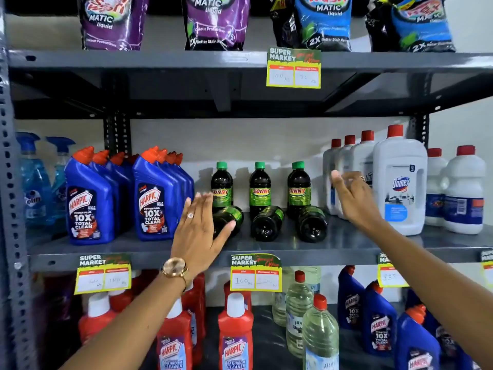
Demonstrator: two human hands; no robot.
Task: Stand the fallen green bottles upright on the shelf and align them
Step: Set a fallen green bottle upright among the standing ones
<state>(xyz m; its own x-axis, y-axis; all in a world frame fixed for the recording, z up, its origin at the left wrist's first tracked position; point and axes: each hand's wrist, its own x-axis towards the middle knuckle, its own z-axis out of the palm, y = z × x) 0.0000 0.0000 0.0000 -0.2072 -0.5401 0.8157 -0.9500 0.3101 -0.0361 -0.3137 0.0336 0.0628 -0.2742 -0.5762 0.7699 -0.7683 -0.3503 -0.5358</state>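
Observation:
On the middle shelf (266, 249) three dark green-capped bottles stand upright at the back: left (222, 186), middle (259, 188), right (298, 188). In front of them three more lie on their sides, bases toward me: left (229, 218), middle (266, 222), right (312, 224). My left hand (198, 231), with a ring and a watch, is spread in front of the left fallen bottle, its thumb across the bottle's base; I cannot tell whether it touches. My right hand (352, 194) is spread too, raised to the right of the fallen bottles, holding nothing.
Blue Harpic bottles (157, 201) stand close on the left of the green ones, white Domex bottles (398, 182) close on the right. Blue spray bottles (34, 182) are at far left. Detergent pouches fill the shelf above; red and clear bottles fill the shelf below.

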